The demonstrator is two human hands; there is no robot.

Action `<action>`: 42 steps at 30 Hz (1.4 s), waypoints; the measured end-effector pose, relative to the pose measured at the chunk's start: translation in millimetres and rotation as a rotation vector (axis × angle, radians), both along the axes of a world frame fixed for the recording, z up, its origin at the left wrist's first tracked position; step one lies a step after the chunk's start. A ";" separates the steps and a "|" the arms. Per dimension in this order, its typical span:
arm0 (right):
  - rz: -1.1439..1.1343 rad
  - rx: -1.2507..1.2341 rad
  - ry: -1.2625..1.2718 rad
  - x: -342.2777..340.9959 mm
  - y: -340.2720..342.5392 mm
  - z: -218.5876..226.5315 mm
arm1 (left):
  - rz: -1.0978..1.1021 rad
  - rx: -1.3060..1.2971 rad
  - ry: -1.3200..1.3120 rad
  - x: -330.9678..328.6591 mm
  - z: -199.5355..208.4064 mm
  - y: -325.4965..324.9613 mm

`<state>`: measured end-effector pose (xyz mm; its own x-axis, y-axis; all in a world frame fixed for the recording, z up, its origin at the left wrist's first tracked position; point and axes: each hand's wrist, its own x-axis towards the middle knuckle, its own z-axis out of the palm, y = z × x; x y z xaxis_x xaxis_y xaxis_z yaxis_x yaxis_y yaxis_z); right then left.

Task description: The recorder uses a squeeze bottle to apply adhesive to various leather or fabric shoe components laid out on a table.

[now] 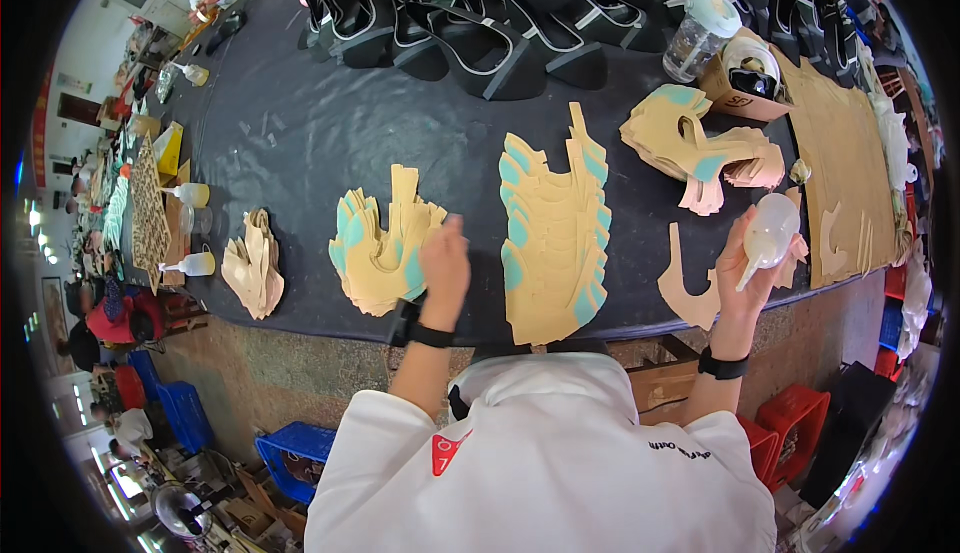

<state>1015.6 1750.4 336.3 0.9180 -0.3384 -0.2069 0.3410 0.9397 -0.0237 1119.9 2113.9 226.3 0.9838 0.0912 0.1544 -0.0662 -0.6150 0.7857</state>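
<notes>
While our right hand (736, 275) is wrapped around the bottle (774, 225) over the near right part of the table (265, 143), nozzle tilted down and leftward, our left hand (446, 265) is at the right edge of a pile (365, 271); we cannot tell whether its blurred fingers pinch anything. Between our hands lie overlapping cutouts (555, 243). Beyond, we see black shoes (490, 48) crowded together, a cup (703, 38) just beside them.

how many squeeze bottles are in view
4: one squeeze bottle in the right hand; a far one, middle one and near one at left on the table; more may be hidden.
</notes>
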 end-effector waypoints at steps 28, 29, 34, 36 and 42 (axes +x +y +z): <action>-0.069 -0.229 0.026 22.4 54.5 22.9 | 0.771 -0.783 -0.455 33.6 132.1 165.6; -0.014 -0.339 -0.049 25.7 59.4 27.8 | 0.565 -0.717 -0.353 27.9 146.4 156.2; -0.163 -0.717 0.329 34.9 88.5 44.7 | -0.240 -0.812 0.253 -2.5 167.4 44.1; -0.200 -0.787 0.327 37.7 94.6 48.1 | -0.360 -0.878 0.535 -15.6 170.4 8.5; -0.327 -0.950 0.310 32.8 98.0 61.6 | -0.457 -0.798 0.712 -31.9 170.8 -33.2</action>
